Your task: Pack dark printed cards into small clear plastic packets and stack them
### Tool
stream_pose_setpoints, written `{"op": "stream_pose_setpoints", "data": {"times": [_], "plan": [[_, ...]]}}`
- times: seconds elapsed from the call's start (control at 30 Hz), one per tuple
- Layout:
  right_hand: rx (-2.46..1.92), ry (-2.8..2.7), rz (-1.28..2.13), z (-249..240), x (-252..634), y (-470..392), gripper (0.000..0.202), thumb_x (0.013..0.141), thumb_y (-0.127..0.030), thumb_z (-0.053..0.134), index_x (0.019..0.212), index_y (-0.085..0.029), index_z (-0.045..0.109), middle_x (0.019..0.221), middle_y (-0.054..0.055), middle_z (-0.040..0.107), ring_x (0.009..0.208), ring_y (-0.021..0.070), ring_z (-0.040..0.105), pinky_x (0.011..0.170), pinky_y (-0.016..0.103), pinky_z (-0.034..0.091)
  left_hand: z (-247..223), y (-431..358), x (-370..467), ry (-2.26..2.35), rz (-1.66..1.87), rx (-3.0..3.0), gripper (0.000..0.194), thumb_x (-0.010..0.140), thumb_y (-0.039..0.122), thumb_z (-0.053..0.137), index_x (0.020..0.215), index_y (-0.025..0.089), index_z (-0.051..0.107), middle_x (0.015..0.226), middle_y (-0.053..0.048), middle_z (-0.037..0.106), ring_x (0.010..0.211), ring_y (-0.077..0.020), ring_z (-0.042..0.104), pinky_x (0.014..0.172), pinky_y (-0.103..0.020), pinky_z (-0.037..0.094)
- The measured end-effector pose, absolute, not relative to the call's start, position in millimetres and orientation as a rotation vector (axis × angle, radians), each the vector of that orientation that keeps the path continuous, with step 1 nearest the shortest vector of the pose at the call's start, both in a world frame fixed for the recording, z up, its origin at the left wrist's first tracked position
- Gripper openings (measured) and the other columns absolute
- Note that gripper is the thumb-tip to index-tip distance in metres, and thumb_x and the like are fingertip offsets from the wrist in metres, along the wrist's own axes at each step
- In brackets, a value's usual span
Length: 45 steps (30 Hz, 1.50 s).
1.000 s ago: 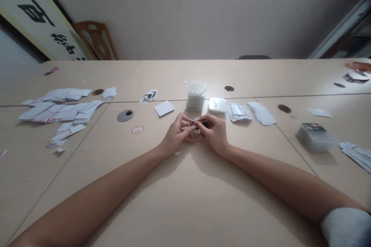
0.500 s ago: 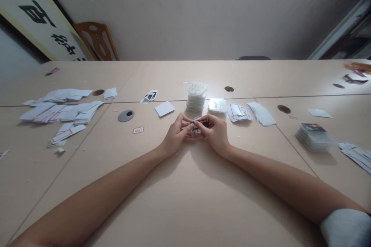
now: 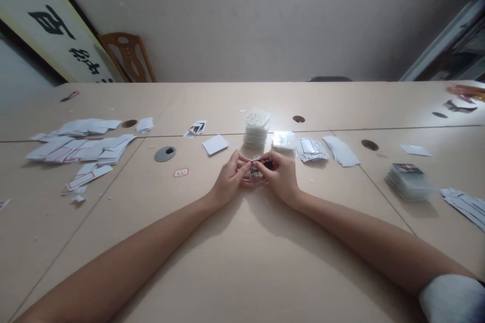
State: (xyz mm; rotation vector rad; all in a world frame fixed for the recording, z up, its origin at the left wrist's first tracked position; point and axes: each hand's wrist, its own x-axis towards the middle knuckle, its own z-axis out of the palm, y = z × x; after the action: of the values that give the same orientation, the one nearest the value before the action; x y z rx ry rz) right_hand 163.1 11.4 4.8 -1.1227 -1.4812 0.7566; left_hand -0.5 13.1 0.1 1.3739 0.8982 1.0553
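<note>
Between both hands is a small clear plastic case (image 3: pixel 256 175) with a dark printed piece at its top, mostly covered by fingers. My left hand (image 3: pixel 232 175) pinches it from the left, thumb bent inward. From the right, my right hand (image 3: pixel 280 174) grips the same case, its thumb meeting the left thumb near the top edge. A tall stack of clear plastic cases (image 3: pixel 256 128) stands just beyond the hands. Beside it lies a lower clear case pile (image 3: pixel 284 140), followed by small white cards with dark borders (image 3: pixel 311 149).
White paper slips (image 3: pixel 79 149) lie in heaps at left. Nearer are a white card stack (image 3: pixel 215 145), small photos (image 3: pixel 195 129) and a red-bordered label (image 3: pixel 181 172). At right are white strips (image 3: pixel 340 151) and another case stack (image 3: pixel 409 181). A pink-handled cutter (image 3: pixel 70 96) lies far left.
The view has tilted up slightly. Both hands stay in nearly the same place on the case, with the thumbs shifted a little at its top edge.
</note>
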Motion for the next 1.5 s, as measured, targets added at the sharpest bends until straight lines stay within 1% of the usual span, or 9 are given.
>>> {"op": "stream_pose_setpoints", "data": {"times": [0.13,0.27,0.5,0.63,0.8,0.93,1.03,1.23,1.5], "plan": [[-1.094,-1.523,0.718,3,163,12,0.011,0.08,-0.029,0.071,0.077,-0.018,0.068,0.068,0.001,0.069,0.06,0.0138,0.064,0.056,0.025,0.051,0,13,-1,0.968,1.07,1.444,0.029,0.09,0.046,0.06,0.093,0.02,0.048,0.078,-0.001,0.067,0.069,-0.0159,0.071,0.056,-0.023,0.057],[-1.067,-1.645,0.556,3,166,14,0.01,0.083,-0.027,0.069,0.078,-0.018,0.068,0.067,0.001,0.069,0.058,0.0127,0.062,0.055,0.024,0.047,0,12,-2,1.02,1.09,1.5,0.031,0.089,0.048,0.06,0.093,0.019,0.048,0.079,-0.003,0.068,0.07,-0.0182,0.071,0.054,-0.024,0.056],[-1.093,-1.712,0.444,6,169,15,0.021,0.092,-0.031,0.058,0.079,-0.018,0.068,0.064,0.001,0.069,0.052,0.0113,0.058,0.051,0.023,0.041,1,9,-2,1.042,1.093,1.539,0.03,0.091,0.048,0.057,0.093,0.019,0.049,0.08,-0.003,0.069,0.071,-0.0193,0.072,0.054,-0.025,0.056],[-1.068,-1.784,0.343,8,171,16,0.026,0.094,-0.031,0.055,0.074,-0.018,0.067,0.06,0.001,0.065,0.05,0.0105,0.054,0.05,0.023,0.037,3,9,-2,1.059,1.097,1.599,0.029,0.091,0.047,0.056,0.093,0.019,0.049,0.079,-0.003,0.069,0.071,-0.018,0.071,0.057,-0.024,0.056],[-1.056,-1.818,0.309,9,173,16,0.032,0.095,-0.032,0.052,0.069,-0.018,0.064,0.056,0.0,0.06,0.048,0.0094,0.05,0.049,0.023,0.035,4,8,-2,1.061,1.079,1.563,0.03,0.09,0.048,0.056,0.093,0.019,0.049,0.079,-0.004,0.069,0.07,-0.0189,0.071,0.054,-0.025,0.056],[-1.077,-1.832,0.281,9,175,17,0.032,0.096,-0.033,0.051,0.07,-0.018,0.065,0.054,-0.001,0.056,0.047,0.0095,0.047,0.049,0.023,0.034,4,8,-2,1.078,1.08,1.551,0.03,0.09,0.048,0.057,0.092,0.019,0.049,0.078,-0.004,0.069,0.069,-0.0193,0.071,0.054,-0.026,0.058],[-1.098,-1.748,0.326,9,178,20,0.029,0.094,-0.036,0.054,0.073,-0.019,0.064,0.051,-0.002,0.055,0.045,0.0097,0.047,0.047,0.023,0.035,5,8,-2,1.069,1.099,1.501,0.031,0.089,0.048,0.059,0.092,0.019,0.049,0.077,-0.002,0.067,0.067,-0.0187,0.07,0.053,-0.028,0.059],[-1.105,-1.621,0.478,12,180,22,0.029,0.085,-0.042,0.067,0.068,-0.019,0.061,0.05,-0.003,0.055,0.044,0.0093,0.048,0.043,0.022,0.035,3,11,-1,1.016,1.115,1.371,0.032,0.087,0.047,0.062,0.092,0.02,0.048,0.079,-0.002,0.068,0.07,-0.0179,0.069,0.057,-0.033,0.062],[-1.099,-1.531,0.647,7,177,21,0.026,0.083,-0.033,0.066,0.063,-0.019,0.058,0.052,-0.003,0.054,0.046,0.0095,0.047,0.043,0.022,0.035,4,14,0,0.984,1.14,1.261,0.034,0.083,0.045,0.067,0.091,0.019,0.047,0.079,-0.001,0.067,0.063,-0.0137,0.068,0.055,-0.028,0.062]]}}
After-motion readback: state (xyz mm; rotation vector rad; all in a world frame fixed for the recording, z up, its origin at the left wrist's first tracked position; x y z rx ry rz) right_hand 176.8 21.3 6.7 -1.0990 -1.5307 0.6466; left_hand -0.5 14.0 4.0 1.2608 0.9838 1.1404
